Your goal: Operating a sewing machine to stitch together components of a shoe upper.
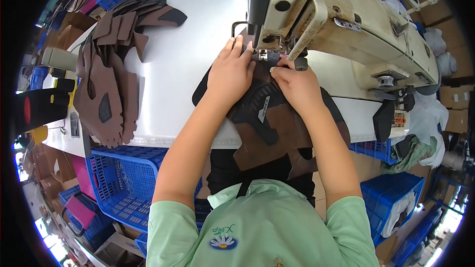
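Both hands, left hand and right hand, press flat, no closed grip, on the brown-black shoe upper under the sewing machine; fingertips near its needle could be pricked.

Brown and black shoe upper piece lies flat under my palms, its 12 o'clock edge at the needle. Its 6 o'clock end droops off the table edge toward me.

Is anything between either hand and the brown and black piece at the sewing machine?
Nothing visible. The left hand and right hand both rest directly on the brown and black piece, just in front of the sewing machine head.
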A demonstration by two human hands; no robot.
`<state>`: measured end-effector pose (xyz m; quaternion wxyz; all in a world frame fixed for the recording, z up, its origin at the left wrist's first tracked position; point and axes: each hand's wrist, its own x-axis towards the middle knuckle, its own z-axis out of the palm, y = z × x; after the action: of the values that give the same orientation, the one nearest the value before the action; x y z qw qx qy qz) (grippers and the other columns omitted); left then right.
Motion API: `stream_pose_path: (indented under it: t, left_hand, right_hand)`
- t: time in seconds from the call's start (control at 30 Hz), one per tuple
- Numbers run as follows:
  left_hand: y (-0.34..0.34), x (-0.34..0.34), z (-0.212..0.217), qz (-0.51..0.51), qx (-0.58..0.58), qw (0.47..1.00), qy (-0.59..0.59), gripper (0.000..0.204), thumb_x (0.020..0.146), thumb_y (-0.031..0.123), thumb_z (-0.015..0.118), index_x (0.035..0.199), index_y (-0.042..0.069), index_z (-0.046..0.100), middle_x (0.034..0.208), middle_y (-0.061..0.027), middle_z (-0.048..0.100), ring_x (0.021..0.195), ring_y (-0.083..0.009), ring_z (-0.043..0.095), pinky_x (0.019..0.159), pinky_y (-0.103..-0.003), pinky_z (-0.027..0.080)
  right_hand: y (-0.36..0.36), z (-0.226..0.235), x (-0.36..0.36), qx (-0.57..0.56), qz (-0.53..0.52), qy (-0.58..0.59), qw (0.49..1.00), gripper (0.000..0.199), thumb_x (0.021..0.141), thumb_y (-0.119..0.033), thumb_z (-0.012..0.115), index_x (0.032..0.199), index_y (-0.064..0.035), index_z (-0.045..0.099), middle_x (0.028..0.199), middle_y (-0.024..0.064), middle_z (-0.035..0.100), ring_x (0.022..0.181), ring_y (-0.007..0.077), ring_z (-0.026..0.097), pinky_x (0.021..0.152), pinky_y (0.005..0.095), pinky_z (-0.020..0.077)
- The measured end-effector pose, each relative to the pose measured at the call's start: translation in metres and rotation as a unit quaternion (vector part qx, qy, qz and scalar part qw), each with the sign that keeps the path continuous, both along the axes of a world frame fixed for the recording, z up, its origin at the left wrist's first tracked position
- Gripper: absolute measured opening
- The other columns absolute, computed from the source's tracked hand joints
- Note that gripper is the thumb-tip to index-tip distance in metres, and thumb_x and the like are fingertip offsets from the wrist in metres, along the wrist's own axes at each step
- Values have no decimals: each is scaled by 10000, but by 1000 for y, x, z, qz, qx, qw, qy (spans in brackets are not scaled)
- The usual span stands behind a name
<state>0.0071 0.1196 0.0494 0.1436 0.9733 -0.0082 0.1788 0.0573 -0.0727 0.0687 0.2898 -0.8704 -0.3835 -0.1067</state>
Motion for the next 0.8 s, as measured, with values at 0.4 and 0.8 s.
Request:
stream_pose_path:
  t: [0.4, 0.8]
  left_hand:
    - [6, 18, -6, 15, -8, 1000, 2, 424, 923, 256, 591, 1314, 91, 590, 1398, -214, 526, 1331, -349, 473, 1093, -427, 394]
    - [9, 32, 4, 23, 13, 999, 43, 469, 900, 237, 595, 1345, 89, 570, 1408, -214, 519, 1347, -348, 459, 1087, -436, 406]
  right_hand:
    - [1, 10, 11, -29, 34, 41, 998, 135, 852, -152, 702, 943, -59, 737, 1097, 92, 673, 1033, 305, 641, 885, 393, 508]
    - [2, 4, 16, -58, 8, 76, 995, 238, 890, -175, 654, 1092, -67, 719, 1175, 107, 664, 1046, 310, 640, 880, 379, 508]
